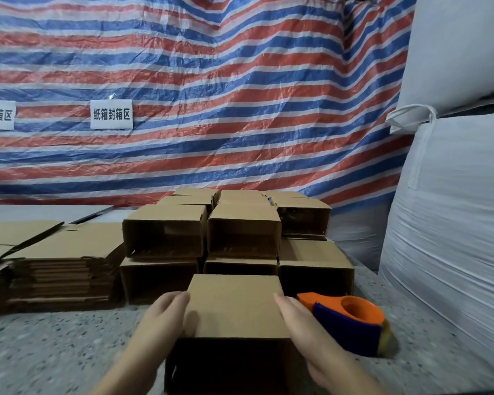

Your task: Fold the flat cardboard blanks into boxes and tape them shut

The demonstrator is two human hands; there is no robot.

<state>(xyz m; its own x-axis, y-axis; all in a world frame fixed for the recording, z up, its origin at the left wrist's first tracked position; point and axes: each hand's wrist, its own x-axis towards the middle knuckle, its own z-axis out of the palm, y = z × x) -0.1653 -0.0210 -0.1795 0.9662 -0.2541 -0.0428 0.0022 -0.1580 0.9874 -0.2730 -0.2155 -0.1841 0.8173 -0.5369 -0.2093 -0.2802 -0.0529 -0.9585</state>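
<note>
I have both hands on a folded cardboard box (234, 306) at the near edge of the speckled surface (54, 346). My left hand (157, 323) presses flat against its left side, fingers (177, 299) extended; my right hand (305, 329) does the same on the right side. Its open end faces me. An orange and blue tape dispenser (351, 323) lies just beside my right hand. Behind stand stacked open boxes (240, 235); flat blanks (60, 258) are piled at left.
</note>
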